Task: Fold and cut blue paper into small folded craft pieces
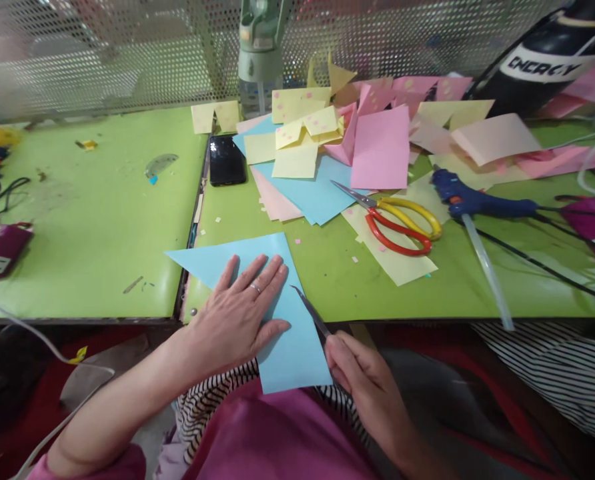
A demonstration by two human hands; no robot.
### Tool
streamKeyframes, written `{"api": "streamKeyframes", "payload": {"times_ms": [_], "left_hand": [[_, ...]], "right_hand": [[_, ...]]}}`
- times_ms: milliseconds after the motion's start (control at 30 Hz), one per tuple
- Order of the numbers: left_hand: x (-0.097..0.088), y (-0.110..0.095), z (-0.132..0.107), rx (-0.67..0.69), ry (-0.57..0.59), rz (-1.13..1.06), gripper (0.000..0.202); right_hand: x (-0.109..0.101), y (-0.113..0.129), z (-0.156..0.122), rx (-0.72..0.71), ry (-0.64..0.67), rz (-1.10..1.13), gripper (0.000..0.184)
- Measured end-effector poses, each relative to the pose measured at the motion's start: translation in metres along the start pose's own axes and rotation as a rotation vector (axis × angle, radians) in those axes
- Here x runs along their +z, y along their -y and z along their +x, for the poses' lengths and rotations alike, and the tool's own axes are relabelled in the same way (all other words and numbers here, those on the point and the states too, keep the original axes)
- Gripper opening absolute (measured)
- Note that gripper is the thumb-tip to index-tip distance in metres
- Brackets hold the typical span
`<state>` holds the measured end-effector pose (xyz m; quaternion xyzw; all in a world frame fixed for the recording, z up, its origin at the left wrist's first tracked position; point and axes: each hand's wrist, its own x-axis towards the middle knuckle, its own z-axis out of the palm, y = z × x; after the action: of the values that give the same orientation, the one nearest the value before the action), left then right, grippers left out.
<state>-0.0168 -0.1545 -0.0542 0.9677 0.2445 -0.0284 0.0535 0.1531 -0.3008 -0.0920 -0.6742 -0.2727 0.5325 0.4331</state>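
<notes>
A sheet of light blue paper [297,353] with a pointed left corner lies at the table's front, its lower part hanging over the edge. My left hand [242,307] rests flat on it, fingers stretched out, a ring on one of them. In my right hand [362,373], the fingers are closed around slim dark metal tweezers [313,312] with a fine bent tip. That tip is over the paper's right side, to the right of my left hand. Beyond the paper, scissors [395,220] with one red and one yellow handle lie partly spread.
Pink, yellow and blue papers [380,147] are heaped at the back. A blue glue gun [485,200] with a glue stick and cord lies at the right. A black phone [227,160], a water bottle [261,60] and a black ENERGY bottle [547,67] stand or lie behind.
</notes>
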Motion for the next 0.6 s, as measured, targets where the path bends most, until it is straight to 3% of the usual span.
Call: {"api": "streamKeyframes", "payload": {"times_ms": [100, 267, 500, 600], "left_hand": [[-0.003, -0.004, -0.006, 0.046, 0.01, 0.0, 0.067], [0.001, 0.006, 0.007, -0.076, -0.029, 0.037, 0.066], [0.0, 0.004, 0.001, -0.027, 0.011, 0.025, 0.066], [0.001, 0.001, 0.0, -0.023, -0.009, 0.019, 0.068]], "right_hand": [[-0.001, -0.005, -0.008, 0.021, 0.016, 0.023, 0.052], [-0.001, -0.002, 0.0, -0.021, 0.001, -0.09, 0.051], [-0.006, 0.002, -0.006, -0.038, 0.164, -0.152, 0.054], [-0.006, -0.004, -0.007, -0.05, 0.087, -0.132, 0.054]]}}
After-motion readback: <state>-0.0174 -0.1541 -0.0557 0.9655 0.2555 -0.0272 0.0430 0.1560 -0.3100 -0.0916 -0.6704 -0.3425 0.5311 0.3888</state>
